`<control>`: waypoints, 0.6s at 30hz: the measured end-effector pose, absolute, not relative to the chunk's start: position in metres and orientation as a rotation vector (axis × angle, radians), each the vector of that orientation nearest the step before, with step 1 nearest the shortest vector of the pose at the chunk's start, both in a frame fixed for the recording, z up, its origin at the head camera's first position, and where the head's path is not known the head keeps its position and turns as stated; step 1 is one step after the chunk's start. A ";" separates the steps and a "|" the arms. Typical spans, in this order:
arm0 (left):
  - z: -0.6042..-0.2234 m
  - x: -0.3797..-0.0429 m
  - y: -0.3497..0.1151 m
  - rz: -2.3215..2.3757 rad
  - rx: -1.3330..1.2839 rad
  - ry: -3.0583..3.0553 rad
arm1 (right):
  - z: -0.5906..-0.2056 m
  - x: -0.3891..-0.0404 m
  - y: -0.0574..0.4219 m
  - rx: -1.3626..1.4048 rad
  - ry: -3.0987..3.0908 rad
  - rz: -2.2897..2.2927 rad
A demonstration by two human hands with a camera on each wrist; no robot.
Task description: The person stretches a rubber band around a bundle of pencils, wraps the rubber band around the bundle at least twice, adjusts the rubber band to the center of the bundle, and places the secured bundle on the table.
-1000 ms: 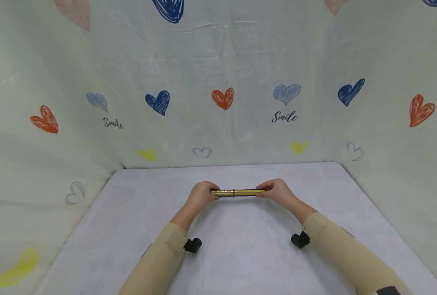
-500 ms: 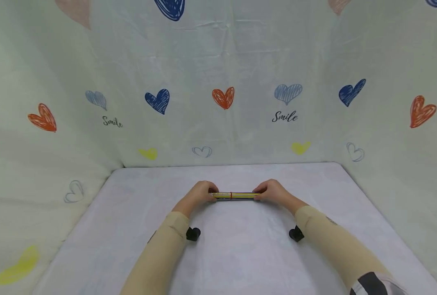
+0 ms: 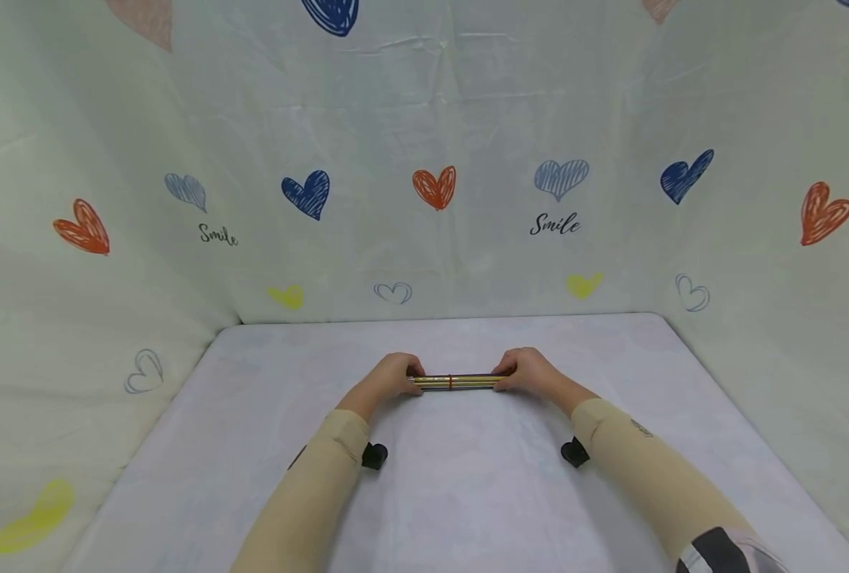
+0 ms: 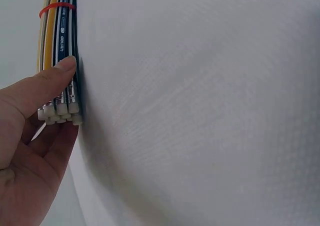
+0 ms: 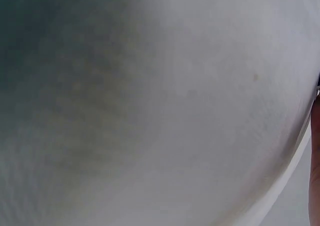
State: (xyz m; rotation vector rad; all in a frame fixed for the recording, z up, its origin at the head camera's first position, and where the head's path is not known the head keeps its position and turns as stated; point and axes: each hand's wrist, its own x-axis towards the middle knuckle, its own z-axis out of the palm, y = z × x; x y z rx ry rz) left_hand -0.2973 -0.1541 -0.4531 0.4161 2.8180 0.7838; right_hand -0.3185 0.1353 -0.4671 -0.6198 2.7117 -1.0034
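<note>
A bundle of pencils [image 3: 473,383], bound at its middle by a red rubber band [image 4: 50,7], lies sideways low over the table. My left hand [image 3: 383,380] grips its left end, thumb across the striped barrels. White erasers [image 4: 61,109] cap the pencils at that end in the left wrist view, with fingers curled behind and below them. At the opposite end my right hand [image 3: 535,372] pinches the bundle, covering the tips. Only a sliver of the right hand [image 5: 315,151] enters the right wrist view, at its right edge.
A pale cloth covers the table [image 3: 460,493], whose far edge meets a hanging sheet [image 3: 496,263] printed with hearts and "Smile". Black wrist-worn devices sit below the left sleeve [image 3: 313,493] and right sleeve [image 3: 660,477].
Both hands have lowered the pencil bundle toward the table and shifted it slightly left. Over the last half second they barely move; the bundle appears rolled a little, its yellow side showing less.
</note>
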 end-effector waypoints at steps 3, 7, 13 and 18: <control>-0.455 -0.297 -0.154 0.793 0.425 2.820 | -0.468 -0.318 0.135 -0.625 2.718 -0.983; -0.457 -0.296 -0.153 0.758 0.415 2.827 | -0.469 -0.318 0.135 -0.662 2.734 -0.960; -0.453 -0.292 -0.154 0.688 0.419 2.820 | -0.471 -0.313 0.137 -0.659 2.705 -1.004; -0.447 -0.287 -0.161 0.701 0.446 2.808 | -0.466 -0.308 0.141 -0.670 2.701 -1.056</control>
